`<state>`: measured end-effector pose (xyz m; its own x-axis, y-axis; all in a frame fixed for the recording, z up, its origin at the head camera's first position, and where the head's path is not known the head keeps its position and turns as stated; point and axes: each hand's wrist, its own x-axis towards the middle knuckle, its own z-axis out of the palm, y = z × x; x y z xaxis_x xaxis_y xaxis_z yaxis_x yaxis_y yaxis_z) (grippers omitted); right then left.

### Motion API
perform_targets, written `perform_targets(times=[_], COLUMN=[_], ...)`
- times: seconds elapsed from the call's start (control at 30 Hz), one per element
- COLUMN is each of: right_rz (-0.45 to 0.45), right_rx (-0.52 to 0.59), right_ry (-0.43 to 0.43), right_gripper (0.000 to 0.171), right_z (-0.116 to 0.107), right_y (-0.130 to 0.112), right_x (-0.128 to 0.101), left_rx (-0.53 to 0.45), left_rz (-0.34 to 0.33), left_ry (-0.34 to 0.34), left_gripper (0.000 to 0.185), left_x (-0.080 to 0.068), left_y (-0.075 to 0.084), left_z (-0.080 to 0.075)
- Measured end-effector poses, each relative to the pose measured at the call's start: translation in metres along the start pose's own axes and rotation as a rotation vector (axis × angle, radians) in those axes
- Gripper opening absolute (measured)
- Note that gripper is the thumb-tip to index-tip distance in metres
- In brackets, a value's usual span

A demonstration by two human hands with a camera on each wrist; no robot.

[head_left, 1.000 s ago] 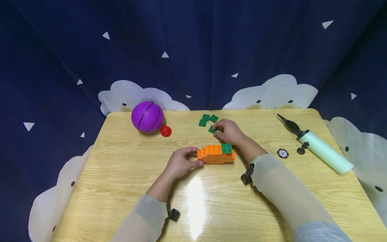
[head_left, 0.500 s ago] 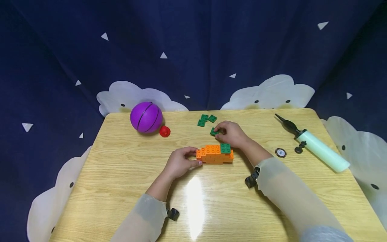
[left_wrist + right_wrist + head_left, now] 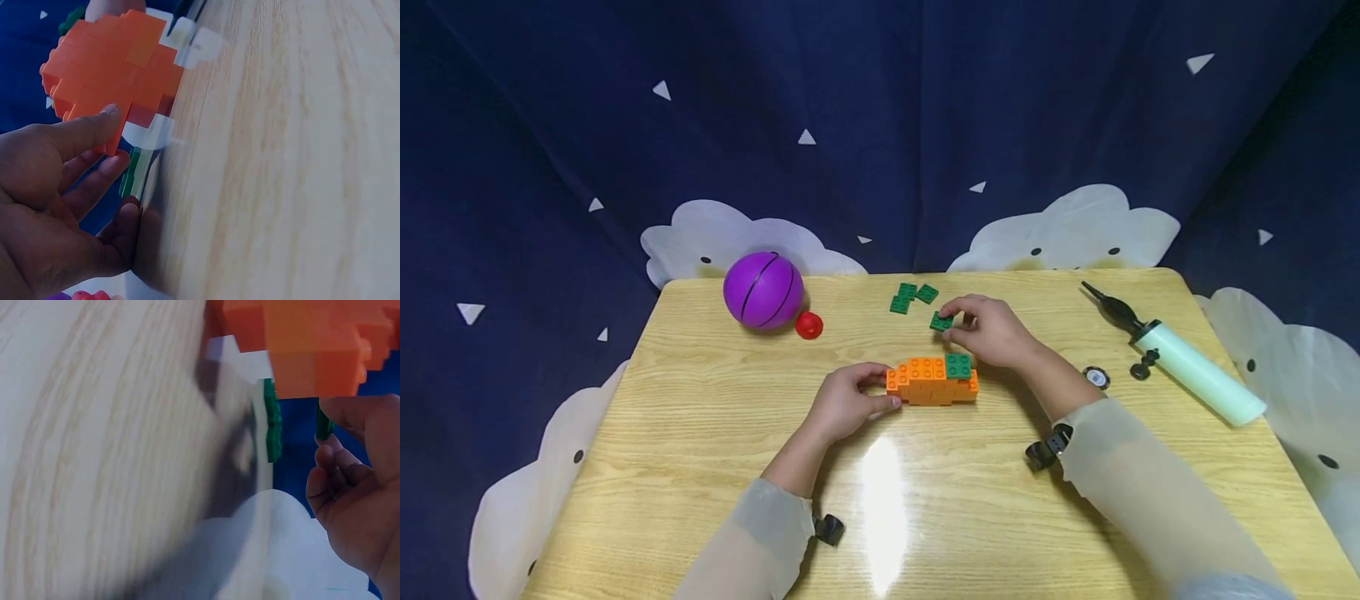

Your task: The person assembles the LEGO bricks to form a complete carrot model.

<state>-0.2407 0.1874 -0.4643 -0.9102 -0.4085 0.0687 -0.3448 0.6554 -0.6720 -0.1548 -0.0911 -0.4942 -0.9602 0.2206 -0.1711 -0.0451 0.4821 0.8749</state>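
Note:
An orange brick block (image 3: 931, 381) with a green plate (image 3: 958, 365) on its right top stands mid-table. My left hand (image 3: 848, 402) grips its left end, thumb and fingers around the bricks; the left wrist view shows the orange block (image 3: 115, 70) under my thumb (image 3: 81, 128). My right hand (image 3: 992, 331) pinches a small green plate (image 3: 942, 322), lifted just behind the block. In the right wrist view the green plate (image 3: 323, 422) sits at my fingertips beside the orange block (image 3: 309, 340). Two more green plates (image 3: 913, 296) lie farther back.
A purple ball (image 3: 763, 290) and a small red piece (image 3: 808, 325) sit at the back left of the wooden table (image 3: 700, 467). A hand pump (image 3: 1180, 357), a black fitting (image 3: 1142, 367) and a round disc (image 3: 1096, 377) lie at the right.
My right hand has picked the green plate off the table and raised it slightly rightward. The left hand and orange block have stayed put.

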Motion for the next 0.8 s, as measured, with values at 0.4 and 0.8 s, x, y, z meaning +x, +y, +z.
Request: perform_targets(times=[0.4, 0.8], right_rz=[-0.11, -0.15], right_rx=[0.001, 0.019], right_ry=[0.021, 0.017], right_gripper=[0.032, 0.032], right_z=[-0.018, -0.025], right_y=[-0.021, -0.04], right_x=[-0.017, -0.032], left_rx=[0.007, 0.007], left_rz=[-0.012, 0.0], left_ry=[0.011, 0.018], left_gripper=[0.045, 0.044], left_x=[0.0, 0.0], left_y=[-0.001, -0.002], left_z=[0.001, 0.003])
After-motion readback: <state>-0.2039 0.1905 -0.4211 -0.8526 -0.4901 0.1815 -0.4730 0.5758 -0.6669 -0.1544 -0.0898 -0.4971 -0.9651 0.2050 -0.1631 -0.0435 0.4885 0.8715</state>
